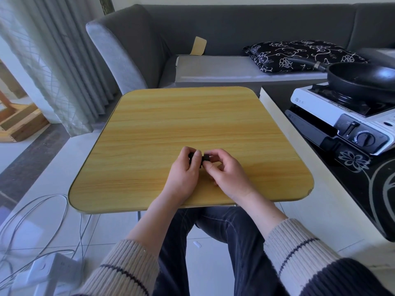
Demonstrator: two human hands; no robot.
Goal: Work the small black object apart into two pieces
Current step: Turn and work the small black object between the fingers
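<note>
While above table (149, 124), black object (199, 157) between hands.

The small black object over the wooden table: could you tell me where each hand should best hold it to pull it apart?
By its two ends, from opposite sides. The small black object lies sideways between the left hand and right hand, so fingertips pinching each end can likely pull straight outward.

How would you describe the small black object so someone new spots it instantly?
Find the yellow wood-grain table in front of the grey sofa. Near its front edge the left hand and right hand meet, fingertips pinching the small black object between them. It is the only item over the tabletop, tiny and mostly hidden by fingers, unlike the large black pan off to the right.
</note>
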